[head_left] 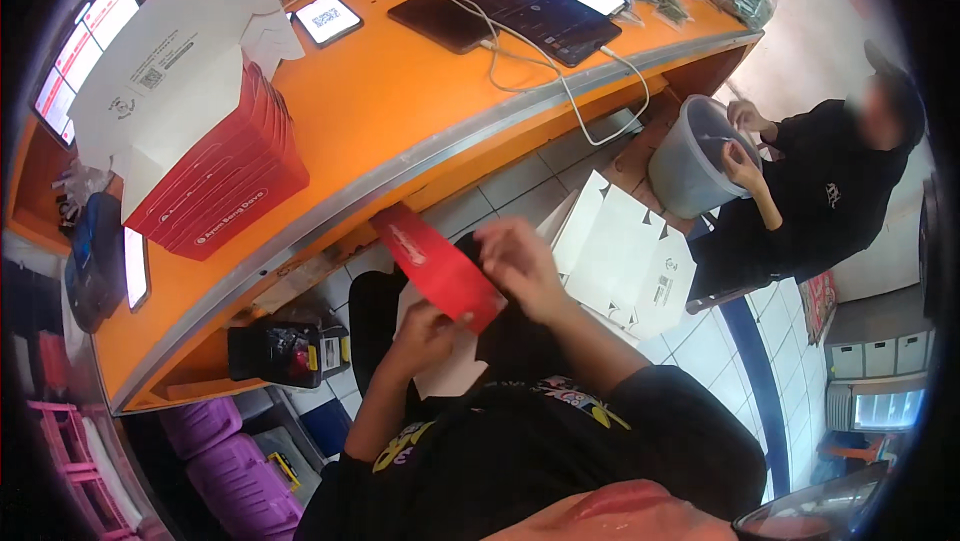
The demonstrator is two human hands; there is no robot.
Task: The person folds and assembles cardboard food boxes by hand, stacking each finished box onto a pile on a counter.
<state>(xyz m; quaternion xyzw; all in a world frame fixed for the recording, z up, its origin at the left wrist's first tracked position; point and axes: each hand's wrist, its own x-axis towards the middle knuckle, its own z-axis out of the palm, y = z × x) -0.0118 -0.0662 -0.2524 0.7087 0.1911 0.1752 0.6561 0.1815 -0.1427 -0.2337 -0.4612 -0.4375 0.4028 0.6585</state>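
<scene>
A partly folded cardboard box [440, 274], red outside and white inside, is held over my lap. My left hand [425, 339] grips its lower edge, with the thumb on the red side. Beside the upper right edge of the red panel, my right hand [518, 263] is raised with its fingers loosely apart and holds nothing; it looks slightly blurred. Flat white box blanks [630, 266] with notched edges lie to the right of my right forearm. On the desk at left, a nested stack of folded red-and-white boxes [225, 176] stands.
The orange desk [420, 111] has a metal-trimmed edge and carries a lit phone [327, 19], a tablet [535, 16] and trailing white cables. Right of it, a seated person [830, 191] reaches into a grey bucket [690, 161]. A black bin [275, 353] sits below the desk.
</scene>
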